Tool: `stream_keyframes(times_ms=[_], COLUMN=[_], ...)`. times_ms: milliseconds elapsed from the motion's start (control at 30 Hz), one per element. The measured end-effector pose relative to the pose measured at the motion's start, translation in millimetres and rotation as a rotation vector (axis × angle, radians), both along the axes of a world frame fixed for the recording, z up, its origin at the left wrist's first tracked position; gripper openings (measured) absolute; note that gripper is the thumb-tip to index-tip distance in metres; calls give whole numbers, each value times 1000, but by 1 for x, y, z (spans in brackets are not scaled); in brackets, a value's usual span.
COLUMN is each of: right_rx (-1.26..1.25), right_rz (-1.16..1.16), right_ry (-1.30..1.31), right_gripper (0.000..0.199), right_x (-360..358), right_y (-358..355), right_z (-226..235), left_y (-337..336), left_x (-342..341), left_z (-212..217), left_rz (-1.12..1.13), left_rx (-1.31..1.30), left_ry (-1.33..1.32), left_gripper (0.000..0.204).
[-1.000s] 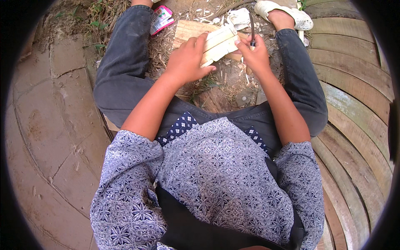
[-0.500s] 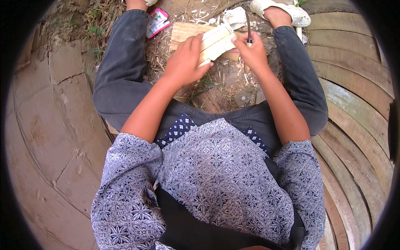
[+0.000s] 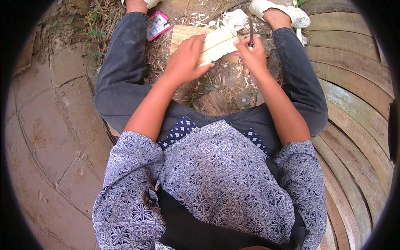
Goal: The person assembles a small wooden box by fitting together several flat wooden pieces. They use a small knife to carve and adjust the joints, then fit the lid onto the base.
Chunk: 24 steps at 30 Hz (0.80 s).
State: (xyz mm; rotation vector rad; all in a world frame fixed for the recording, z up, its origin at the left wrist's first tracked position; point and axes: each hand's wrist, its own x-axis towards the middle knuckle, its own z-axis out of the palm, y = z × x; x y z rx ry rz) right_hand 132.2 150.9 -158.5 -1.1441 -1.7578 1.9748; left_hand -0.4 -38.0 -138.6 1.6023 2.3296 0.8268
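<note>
"Wooden piece (image 3: 216, 43), pale cream: lies where?"

"Between both hands, out in front of the spread knees, slanting up toward the right, with its left end under the left hand (image 3: 183, 58) and its right end beside the right hand (image 3: 255, 58)."

"And on the left, posed how?"

"Reaches forward and inward, bare below the patterned sleeve (image 3: 137, 146), back of the hand upward. Lays four fingers close together over the upper edge, with the thumb well apart from them at the lower edge. Clamps the left end that way; cannot tell how the fingertips sit underneath."

"Likewise on the right?"

"Slants forward and inward too. Wraps the fingers around a knife (image 3: 251, 33), dark blade turned away from the body, wooden handle showing below the palm. Sets the thumb against the right edge of the wood."

"Looks smooth, then?"

"Looks flat and broad, with lines running lengthwise as if in strips; cannot tell whether single or several laid side by side. Shows a ragged, notched edge at the lower right. Stands out paler than the tan board (image 3: 181, 35) just beyond."

"And round about?"

"Pale shavings (image 3: 223, 79) on the ground, plus a pink-and-white packet (image 3: 157, 27) near the left leg."
</note>
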Motion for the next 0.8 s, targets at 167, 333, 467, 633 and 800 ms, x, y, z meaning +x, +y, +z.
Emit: stream_keyframes(times_ms=[167,333,467,633,800], right_rx=[38,32,38,17,25], right_rz=[12,8,20,27,28], right_ry=[-53,-50,-58,-62,-59], right_gripper=[31,30,31,32,37], right_x=[0,1,0,0,1], right_y=[1,0,3,6,8], right_z=[4,11,13,11,13], left_y=[0,0,1,2,2], left_x=[0,1,2,4,6], left_z=[1,4,3,3,1], left_rz=[4,18,27,33,33], left_rx=[-20,-57,-44,-21,-41], left_ry=[42,75,63,84,105], left_gripper=[82,83,82,82,83])
